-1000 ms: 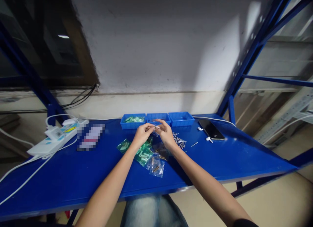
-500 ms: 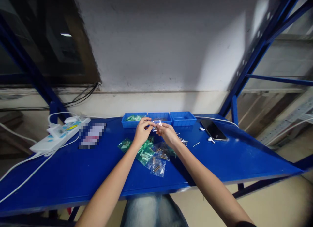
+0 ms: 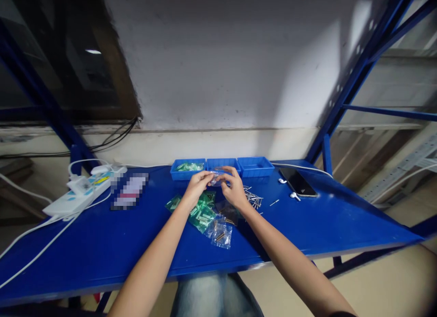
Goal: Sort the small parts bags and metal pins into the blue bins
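Head view: both hands pinch one small clear bag [image 3: 215, 178] over the blue table [image 3: 324, 217].
Left hand [image 3: 196, 187] and right hand [image 3: 235, 189] grip its edges; three blue trays [image 3: 221, 166] behind, only the left visibly filled; loose pins [image 3: 253, 198] and unsorted bags [image 3: 208, 217] remain.

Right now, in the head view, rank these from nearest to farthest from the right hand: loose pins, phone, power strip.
1. The loose pins, on the table just right of the right hand.
2. The phone, farther right, towards the back edge.
3. The power strip, far left, beyond the left hand.
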The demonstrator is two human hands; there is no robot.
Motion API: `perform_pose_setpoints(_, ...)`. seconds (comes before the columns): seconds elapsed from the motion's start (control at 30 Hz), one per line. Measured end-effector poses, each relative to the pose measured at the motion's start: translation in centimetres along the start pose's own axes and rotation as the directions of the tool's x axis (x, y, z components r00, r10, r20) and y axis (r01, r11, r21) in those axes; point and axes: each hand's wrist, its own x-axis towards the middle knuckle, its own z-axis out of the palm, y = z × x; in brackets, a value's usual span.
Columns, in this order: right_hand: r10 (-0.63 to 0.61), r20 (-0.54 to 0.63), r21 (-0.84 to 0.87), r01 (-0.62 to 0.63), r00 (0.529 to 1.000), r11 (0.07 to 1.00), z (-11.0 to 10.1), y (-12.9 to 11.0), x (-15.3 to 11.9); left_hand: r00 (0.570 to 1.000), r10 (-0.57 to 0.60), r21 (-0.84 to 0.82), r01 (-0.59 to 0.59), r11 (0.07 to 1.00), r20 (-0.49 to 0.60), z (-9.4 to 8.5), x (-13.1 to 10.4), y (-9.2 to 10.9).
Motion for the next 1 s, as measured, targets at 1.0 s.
perform_pose_setpoints(1.0,0.242,0.084,-0.282,-0.210,0.967,0.936,-1.5,0.9,1.2,0.890,-0.074,0.683,-0.290,0.671,0.450,0.4,-2.0,0.5)
